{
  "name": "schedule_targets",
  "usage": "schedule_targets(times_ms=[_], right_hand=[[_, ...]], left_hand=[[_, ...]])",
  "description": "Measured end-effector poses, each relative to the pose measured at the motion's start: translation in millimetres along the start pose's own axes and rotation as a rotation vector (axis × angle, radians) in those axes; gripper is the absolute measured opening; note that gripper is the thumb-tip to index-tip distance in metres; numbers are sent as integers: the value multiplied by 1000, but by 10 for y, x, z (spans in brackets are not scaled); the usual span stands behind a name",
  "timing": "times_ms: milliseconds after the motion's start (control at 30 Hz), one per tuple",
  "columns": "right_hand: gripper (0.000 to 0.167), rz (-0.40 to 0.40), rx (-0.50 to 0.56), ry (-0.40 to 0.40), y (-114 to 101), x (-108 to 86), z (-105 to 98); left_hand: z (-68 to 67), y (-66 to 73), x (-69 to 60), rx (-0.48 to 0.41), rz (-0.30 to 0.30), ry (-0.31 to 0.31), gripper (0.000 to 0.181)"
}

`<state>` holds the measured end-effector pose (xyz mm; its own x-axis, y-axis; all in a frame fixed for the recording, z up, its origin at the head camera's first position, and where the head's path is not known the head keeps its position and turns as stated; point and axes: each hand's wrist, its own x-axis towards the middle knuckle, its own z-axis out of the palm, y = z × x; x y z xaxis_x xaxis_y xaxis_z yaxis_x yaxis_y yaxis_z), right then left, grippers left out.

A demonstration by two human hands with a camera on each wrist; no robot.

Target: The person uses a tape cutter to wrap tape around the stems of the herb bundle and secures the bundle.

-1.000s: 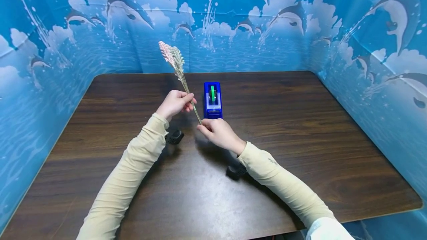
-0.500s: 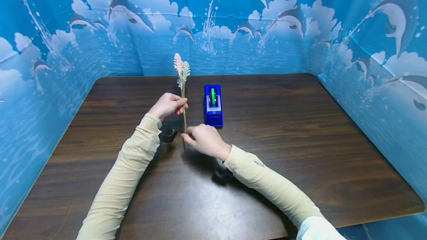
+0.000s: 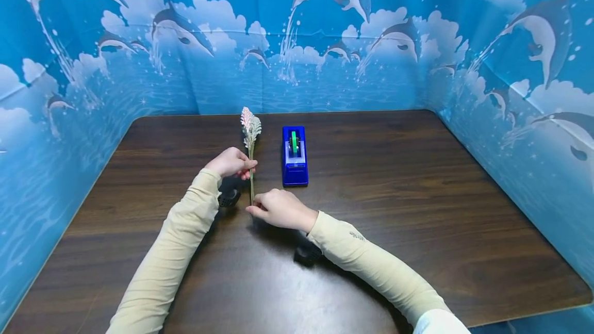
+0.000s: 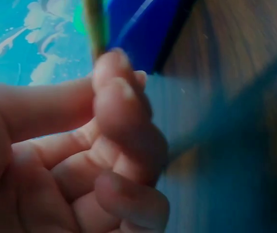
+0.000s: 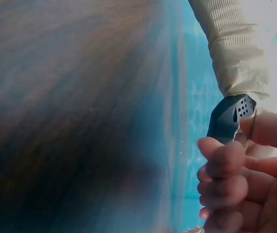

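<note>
A small bunch of dried-looking flowers [image 3: 250,127], pink and white at the top with thin straw-coloured stems, stands nearly upright over the table. My left hand [image 3: 232,163] pinches the stems midway between thumb and fingertips. Lower down, my right hand [image 3: 283,209] pinches the stem ends between thumb and forefinger. Right of the flowers is a blue tape dispenser [image 3: 295,171] with a green roll; neither hand touches it. In the left wrist view the blurred stems [image 4: 95,26] rise from the left fingertips, with green beside them. The right fingers [image 5: 223,189] are curled in the right wrist view.
The dark wood-grain table [image 3: 417,184] has a blue dolphin-print curtain [image 3: 325,81] round its back and sides. A black wrist camera [image 3: 307,254] hangs under the right wrist, another black camera [image 3: 229,195] under the left.
Both hands have moved left and lower in the view with the flowers. The bunch has turned from leaning left to nearly upright. The dispenser stays put on the table.
</note>
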<state>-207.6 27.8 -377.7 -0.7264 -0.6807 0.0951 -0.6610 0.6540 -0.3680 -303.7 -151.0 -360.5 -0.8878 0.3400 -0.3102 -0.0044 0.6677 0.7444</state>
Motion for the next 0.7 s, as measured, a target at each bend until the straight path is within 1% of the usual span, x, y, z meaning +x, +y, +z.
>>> schedule_targets(times_ms=[67,200,267,333,433,500,700], right_hand=[[29,-1,12,-47,1,1,12],[21,-21,30,-146,12,5,30],[18,-36,29,-177,18,10,33],[18,-43,26,-195,23,14,28],[18,-48,10,-213,29,20,14],[18,-58,1,-226,33,25,9],[18,-95,13,-288,49,11,-2]], left_hand=[[3,-29,4,49,0,-14,34],[12,-64,11,172,-16,-35,35],[14,-74,11,231,-29,-50,38],[18,-78,9,266,-50,-63,40],[20,-71,2,283,-71,-76,42],[20,-70,-3,274,-85,-85,43],[8,-86,-39,253,-114,-144,43]])
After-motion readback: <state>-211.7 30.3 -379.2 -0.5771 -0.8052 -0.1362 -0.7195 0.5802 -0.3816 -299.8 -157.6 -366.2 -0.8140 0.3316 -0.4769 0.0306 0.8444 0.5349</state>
